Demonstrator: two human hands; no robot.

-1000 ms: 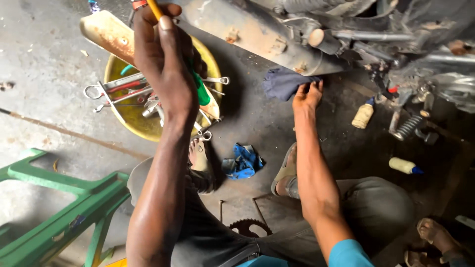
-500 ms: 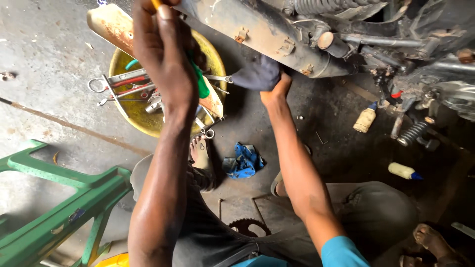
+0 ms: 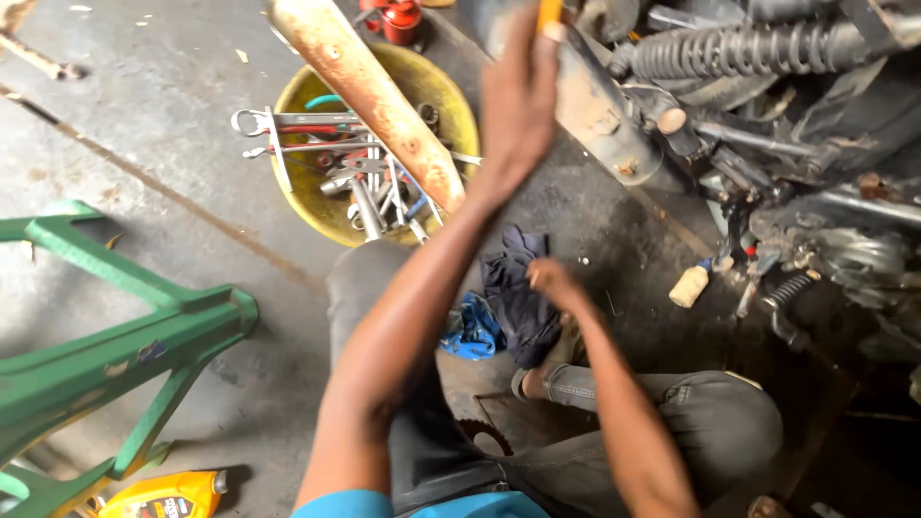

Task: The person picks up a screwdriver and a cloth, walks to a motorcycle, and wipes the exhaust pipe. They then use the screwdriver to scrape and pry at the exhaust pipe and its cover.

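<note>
My left hand (image 3: pixel 518 105) is raised against the dirty motorcycle exhaust pipe (image 3: pixel 595 101), shut on a tool with an orange-yellow handle (image 3: pixel 550 13); the tool's tip is out of view. Lower down, my right hand (image 3: pixel 554 280) grips a dark navy rag (image 3: pixel 513 302) just above the floor, beside my bent knee. A blue cloth (image 3: pixel 472 331) lies under the rag.
A yellow basin (image 3: pixel 312 206) holds several wrenches, with a rusty tan cylinder (image 3: pixel 374 96) lying across it. A green plastic stool (image 3: pixel 115 345) and a yellow oil bottle (image 3: pixel 163 494) lie at left. A shock spring (image 3: pixel 729 48), a small bottle (image 3: pixel 688 286) and a sprocket (image 3: pixel 484 436) are nearby.
My right hand has come down from the exhaust pipe to near the floor, bringing the dark rag. My left hand stays raised with the tool. The view has shifted.
</note>
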